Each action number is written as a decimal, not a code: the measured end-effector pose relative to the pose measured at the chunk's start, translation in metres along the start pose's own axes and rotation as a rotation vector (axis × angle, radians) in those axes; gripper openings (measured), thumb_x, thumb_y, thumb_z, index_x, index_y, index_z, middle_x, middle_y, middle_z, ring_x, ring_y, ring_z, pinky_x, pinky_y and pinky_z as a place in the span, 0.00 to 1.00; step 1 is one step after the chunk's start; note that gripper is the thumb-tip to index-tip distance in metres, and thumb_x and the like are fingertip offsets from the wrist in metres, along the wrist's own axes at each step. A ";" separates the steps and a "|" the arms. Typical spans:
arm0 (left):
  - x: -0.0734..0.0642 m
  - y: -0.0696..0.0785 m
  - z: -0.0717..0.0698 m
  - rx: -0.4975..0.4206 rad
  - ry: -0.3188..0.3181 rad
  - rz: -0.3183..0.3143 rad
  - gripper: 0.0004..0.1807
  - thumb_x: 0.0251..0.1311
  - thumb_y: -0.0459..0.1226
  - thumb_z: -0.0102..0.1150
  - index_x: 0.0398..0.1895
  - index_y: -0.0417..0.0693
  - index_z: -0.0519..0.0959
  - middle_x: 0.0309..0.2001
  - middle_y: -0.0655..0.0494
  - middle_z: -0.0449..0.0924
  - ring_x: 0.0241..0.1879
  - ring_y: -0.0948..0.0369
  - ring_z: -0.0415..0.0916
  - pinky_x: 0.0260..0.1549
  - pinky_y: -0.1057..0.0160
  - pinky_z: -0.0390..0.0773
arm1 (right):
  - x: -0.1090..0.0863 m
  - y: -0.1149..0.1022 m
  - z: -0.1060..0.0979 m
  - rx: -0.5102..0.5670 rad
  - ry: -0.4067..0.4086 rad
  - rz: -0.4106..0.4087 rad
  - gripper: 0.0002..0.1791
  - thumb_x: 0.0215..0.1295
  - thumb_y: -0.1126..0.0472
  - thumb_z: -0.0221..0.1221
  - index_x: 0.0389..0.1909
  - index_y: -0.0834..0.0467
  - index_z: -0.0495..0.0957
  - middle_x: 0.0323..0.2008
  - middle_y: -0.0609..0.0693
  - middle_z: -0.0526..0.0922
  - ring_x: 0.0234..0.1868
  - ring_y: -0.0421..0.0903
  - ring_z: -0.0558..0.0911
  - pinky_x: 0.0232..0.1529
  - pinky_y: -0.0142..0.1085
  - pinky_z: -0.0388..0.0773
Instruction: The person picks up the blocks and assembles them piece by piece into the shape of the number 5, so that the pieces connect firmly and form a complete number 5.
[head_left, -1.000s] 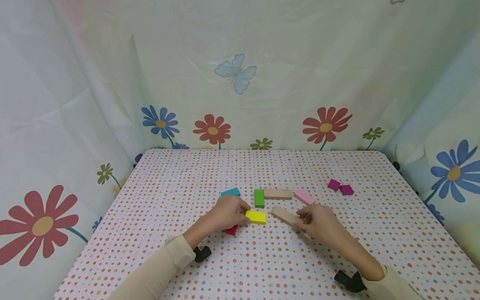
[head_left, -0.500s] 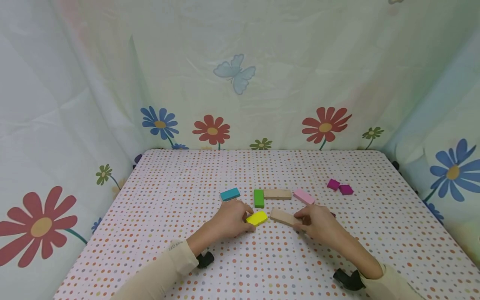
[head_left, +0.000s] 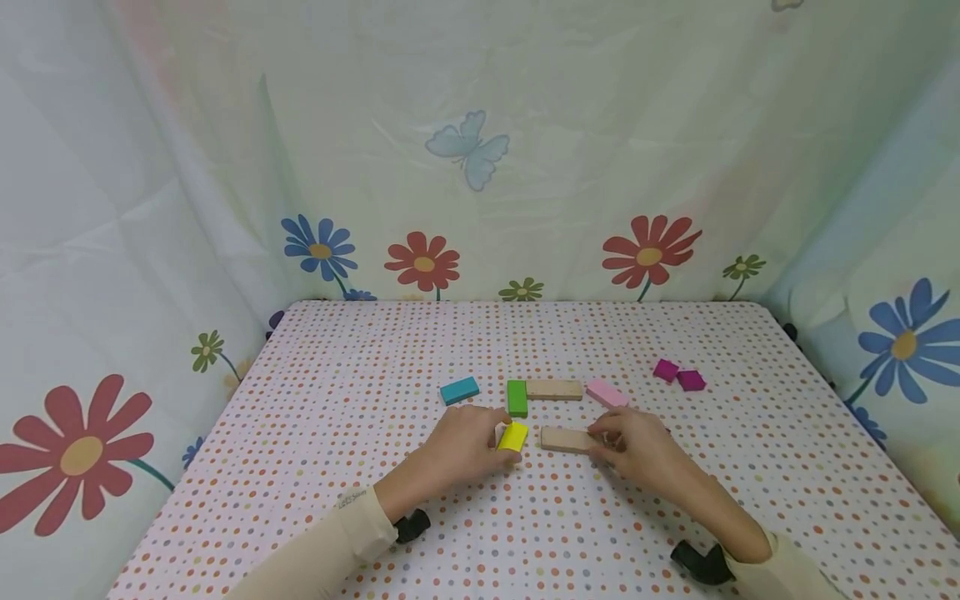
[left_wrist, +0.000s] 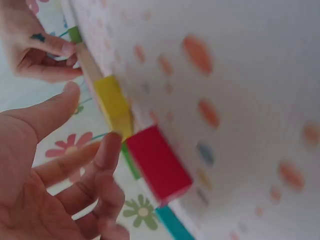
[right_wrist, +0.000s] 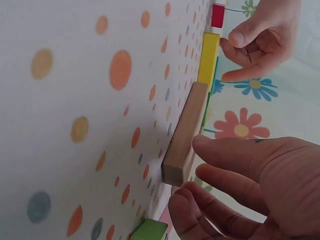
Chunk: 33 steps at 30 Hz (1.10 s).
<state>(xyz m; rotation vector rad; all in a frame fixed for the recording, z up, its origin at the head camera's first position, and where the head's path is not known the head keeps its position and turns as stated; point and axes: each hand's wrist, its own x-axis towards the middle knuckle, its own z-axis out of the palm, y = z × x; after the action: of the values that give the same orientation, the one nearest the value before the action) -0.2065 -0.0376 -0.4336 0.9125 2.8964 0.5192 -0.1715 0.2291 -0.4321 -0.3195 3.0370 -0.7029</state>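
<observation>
In the head view my left hand has thumb and fingers at opposite ends of a yellow block, which lies turned at a slant. A red block shows near these fingers in the left wrist view; from the head it is hidden by the hand. My right hand pinches the right end of a plain wooden block, thumb and forefinger close at its sides. Between the yellow and wooden blocks a narrow gap shows. Just behind them stand a green block and another plain wooden block, end against side.
A blue block lies behind my left hand, a pink block behind my right. Two magenta blocks sit farther right. Another green block shows low in the right wrist view. A dotted cloth covers the table.
My left hand has moved slightly right and turned the yellow block from straight to slanted. The near wooden block has swung from a slant to nearly straight across. The blue block is more exposed.
</observation>
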 end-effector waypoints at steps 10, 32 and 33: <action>-0.003 -0.007 -0.003 -0.032 -0.101 0.098 0.24 0.55 0.44 0.70 0.58 0.60 0.81 0.44 0.58 0.82 0.32 0.69 0.70 0.30 0.74 0.71 | -0.004 -0.002 -0.001 0.012 -0.015 0.048 0.12 0.56 0.60 0.70 0.42 0.56 0.86 0.37 0.49 0.82 0.32 0.39 0.80 0.29 0.28 0.77; 0.000 0.008 0.013 0.168 -0.002 0.131 0.20 0.61 0.48 0.64 0.54 0.52 0.83 0.48 0.57 0.85 0.45 0.64 0.81 0.43 0.66 0.80 | 0.002 -0.001 0.004 0.038 0.006 -0.006 0.08 0.59 0.67 0.66 0.39 0.56 0.88 0.48 0.56 0.83 0.45 0.50 0.84 0.38 0.36 0.84; 0.001 0.008 0.013 0.177 0.005 0.132 0.20 0.61 0.48 0.64 0.53 0.52 0.83 0.47 0.58 0.85 0.44 0.64 0.81 0.42 0.67 0.80 | 0.002 -0.001 0.004 0.036 0.011 -0.012 0.08 0.59 0.67 0.66 0.39 0.56 0.88 0.48 0.56 0.83 0.44 0.50 0.84 0.37 0.35 0.84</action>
<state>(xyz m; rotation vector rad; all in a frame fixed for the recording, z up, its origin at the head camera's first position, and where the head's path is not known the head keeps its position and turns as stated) -0.2007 -0.0273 -0.4434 1.1326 2.9377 0.2756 -0.1728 0.2259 -0.4355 -0.3348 3.0310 -0.7610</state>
